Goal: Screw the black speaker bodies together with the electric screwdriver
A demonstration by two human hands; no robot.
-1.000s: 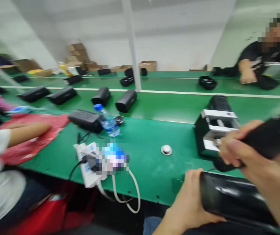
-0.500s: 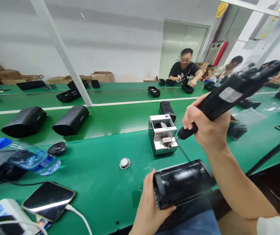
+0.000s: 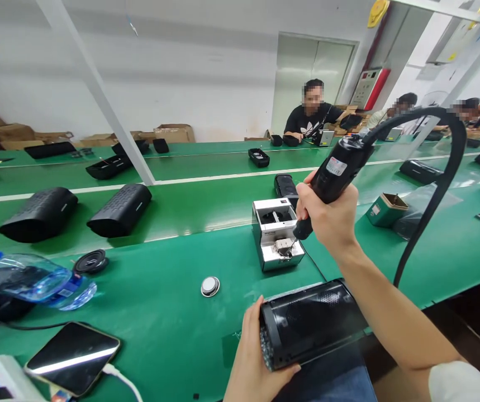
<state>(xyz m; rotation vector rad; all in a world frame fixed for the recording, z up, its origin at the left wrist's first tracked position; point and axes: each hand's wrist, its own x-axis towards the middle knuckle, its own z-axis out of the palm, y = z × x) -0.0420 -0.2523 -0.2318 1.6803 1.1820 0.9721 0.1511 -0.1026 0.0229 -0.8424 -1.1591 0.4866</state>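
My left hand (image 3: 253, 357) grips the left end of a glossy black speaker housing (image 3: 307, 321), which lies on its side at the table's near edge. Wrapped round a black electric screwdriver (image 3: 335, 172), my right hand (image 3: 327, 209) holds it tilted, tip down to the left. The screwdriver's tip is at the front of a silver screw feeder box (image 3: 276, 234); whether a screw is on the tip is too small to tell. A small round silver-rimmed part (image 3: 210, 286) lies on the green table left of the feeder.
At left are a water bottle (image 3: 42, 279), a phone (image 3: 74, 357) on a white cable, and two black speaker shells (image 3: 119, 211). A green box (image 3: 386, 210) stands right. The screwdriver's thick hose (image 3: 453, 156) arches over the right side. A co-worker (image 3: 313, 114) sits across the table.
The screwdriver has swung more upright, and my right hand has shifted slightly left with it. The co-worker opposite has moved one arm outward. The speaker housing stays in my left hand.
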